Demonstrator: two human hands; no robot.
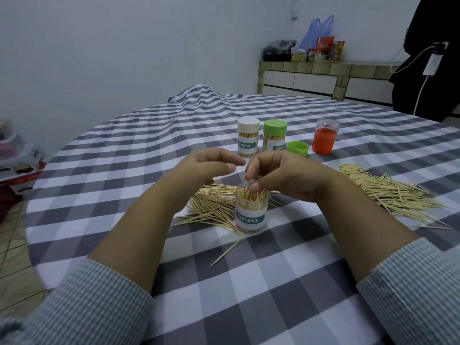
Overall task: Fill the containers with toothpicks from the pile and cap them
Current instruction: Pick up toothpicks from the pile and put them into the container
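Note:
An uncapped clear container (251, 212) labelled TOOTHPICK stands upright at the table's middle, nearly full of toothpicks. My right hand (283, 178) hovers over its mouth, fingertips pinching toothpicks that stick into it. My left hand (206, 168) floats to the left of it, fingers loosely curled, holding nothing. A toothpick pile (214, 205) lies behind and left of the container. A second pile (393, 192) spreads at the right. Farther back stand a white-capped container (248, 138) and a green-capped one (274, 134), both filled.
A loose green cap (298, 148) lies beside the green-capped container, and an orange container (325, 136) stands to its right. One stray toothpick (225, 252) lies in front. The round table carries a grey-and-white checked cloth (249, 295). A person in dark clothing (433, 58) stands far right.

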